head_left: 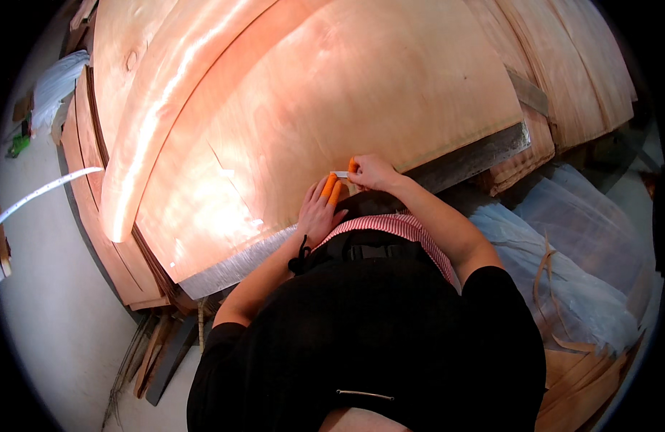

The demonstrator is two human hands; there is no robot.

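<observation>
A short whitish strip (340, 174) spans the gap between my two hands, close to the near edge of a wide, thin wood veneer sheet (361, 86). My right hand (373, 173) pinches its right end, with an orange cover on a fingertip. On the left end are the fingertips of my left hand (319, 210), two of them in orange covers; its thumb lies lower, toward my body. Whether the strip is tape or something stiffer is too small to tell. Small pale patches (226, 173) and thin crack lines mark the sheet left of my hands.
A large curled veneer roll (156, 119) rises at the left of the sheet. Under the near edge runs a grey metal-like border (476, 153). Veneer stacks (585, 65) stand at the right, beside clear plastic film (563, 252). A white curved strip (48, 186) sticks out at far left.
</observation>
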